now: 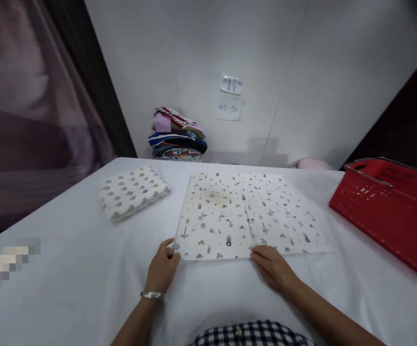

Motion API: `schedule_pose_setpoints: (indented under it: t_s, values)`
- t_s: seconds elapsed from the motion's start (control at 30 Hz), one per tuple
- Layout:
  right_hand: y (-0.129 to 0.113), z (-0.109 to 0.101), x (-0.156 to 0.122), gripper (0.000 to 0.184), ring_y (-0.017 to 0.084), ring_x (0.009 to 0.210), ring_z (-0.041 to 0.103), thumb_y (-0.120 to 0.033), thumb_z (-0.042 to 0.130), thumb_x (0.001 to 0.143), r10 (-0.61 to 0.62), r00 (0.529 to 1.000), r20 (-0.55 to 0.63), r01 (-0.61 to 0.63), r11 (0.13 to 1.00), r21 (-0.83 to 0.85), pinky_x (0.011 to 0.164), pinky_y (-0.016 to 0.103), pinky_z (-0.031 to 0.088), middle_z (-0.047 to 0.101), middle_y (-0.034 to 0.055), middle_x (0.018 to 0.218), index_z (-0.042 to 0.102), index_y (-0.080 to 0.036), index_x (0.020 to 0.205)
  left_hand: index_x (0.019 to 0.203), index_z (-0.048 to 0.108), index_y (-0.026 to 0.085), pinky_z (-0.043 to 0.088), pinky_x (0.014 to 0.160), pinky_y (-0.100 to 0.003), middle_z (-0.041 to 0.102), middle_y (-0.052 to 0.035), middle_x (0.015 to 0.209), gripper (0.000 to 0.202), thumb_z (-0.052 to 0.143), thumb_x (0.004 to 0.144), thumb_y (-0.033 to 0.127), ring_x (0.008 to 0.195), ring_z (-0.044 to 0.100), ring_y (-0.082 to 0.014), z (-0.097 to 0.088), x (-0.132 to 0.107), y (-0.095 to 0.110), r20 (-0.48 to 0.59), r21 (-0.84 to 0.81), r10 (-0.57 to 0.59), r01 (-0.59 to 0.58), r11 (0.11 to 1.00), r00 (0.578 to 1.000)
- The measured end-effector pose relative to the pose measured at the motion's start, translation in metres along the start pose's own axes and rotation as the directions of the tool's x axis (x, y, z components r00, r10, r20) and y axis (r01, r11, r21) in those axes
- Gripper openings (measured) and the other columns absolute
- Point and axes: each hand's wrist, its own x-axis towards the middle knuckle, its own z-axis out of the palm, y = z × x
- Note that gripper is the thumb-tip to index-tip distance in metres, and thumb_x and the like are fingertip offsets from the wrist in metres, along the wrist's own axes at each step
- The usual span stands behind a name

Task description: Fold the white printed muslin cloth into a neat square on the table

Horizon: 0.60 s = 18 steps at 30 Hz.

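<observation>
The red basket [385, 216] is cut off at your right, and pixel blocks blur a pale object [3, 266] at left. Your left hand [162, 264] pinches the printed cloth [215, 216] at its near left corner; your right hand [275, 269] touches its near edge by the crease, grip unclear. The cloth lies spread on the white table [79, 269], cream with small grey and olive motifs.

Hands: two, left hand [162, 267] and right hand [274, 267]
Patterned cloths: two, one spread cloth [226, 216], one folded cloth [132, 192]
Wall notes [229, 108]: two
Red basket [392, 216]: one
Fabric pile [177, 138]: one
Bracelet [154, 296]: one
</observation>
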Motion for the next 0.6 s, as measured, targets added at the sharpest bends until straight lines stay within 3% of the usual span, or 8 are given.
schedule_pose_setpoints:
  t_s: [0.13, 0.23, 0.43, 0.6]
  values:
    - [0.010, -0.008, -0.009, 0.039, 0.023, 0.110, 0.052, -0.013, 0.043, 0.086, 0.034, 0.998, -0.043, -0.036, 0.999, -0.037, 0.090, 0.043, 0.046, 0.058, 0.0117, 0.116, 0.050, -0.020, 0.123, 0.114, 0.046, 0.017, 0.040, 0.052, -0.027, 0.053, 0.0043, 0.058, 0.055, 0.047, 0.067, 0.045, 0.052, 0.053, -0.0173, -0.005, 0.006, 0.007, 0.135, -0.030, -0.094, 0.099, 0.995, 0.986]
    - [0.016, -0.008, -0.011, 0.038, 0.023, 0.111, 0.051, -0.017, 0.045, 0.086, 0.052, 0.999, 0.002, -0.052, 0.998, -0.026, 0.092, 0.042, 0.046, 0.057, 0.0128, 0.119, 0.049, -0.018, 0.124, 0.107, 0.050, 0.016, 0.040, 0.047, -0.029, 0.058, 0.0011, 0.062, 0.060, 0.048, 0.064, 0.057, 0.048, 0.053, -0.0175, -0.008, 0.010, 0.014, 0.238, -0.021, -0.167, 0.177, 0.984, 0.957]
    - [0.022, -0.013, -0.012, 0.037, 0.025, 0.118, 0.047, -0.021, 0.044, 0.087, 0.146, 0.988, 0.047, -0.147, 0.989, 0.023, 0.096, 0.045, 0.041, 0.054, 0.0111, 0.125, 0.053, -0.021, 0.123, 0.077, 0.056, 0.019, 0.041, 0.053, -0.029, 0.053, 0.0024, 0.052, 0.046, 0.049, 0.060, 0.061, 0.050, 0.052, -0.0170, -0.013, 0.015, 0.017, 0.196, 0.038, -0.135, 0.130, 0.991, 0.971]
    - [0.041, -0.029, -0.024, 0.032, 0.022, 0.116, 0.049, -0.029, 0.043, 0.089, 0.206, 0.972, 0.110, -0.221, 0.964, 0.146, 0.097, 0.041, 0.042, 0.058, 0.0082, 0.121, 0.059, -0.022, 0.116, 0.077, 0.057, 0.019, 0.040, 0.052, -0.028, 0.056, 0.0014, 0.054, 0.046, 0.050, 0.056, 0.060, 0.052, 0.053, -0.0180, -0.020, 0.016, 0.022, 0.196, 0.100, -0.181, 0.164, 0.981, 0.964]
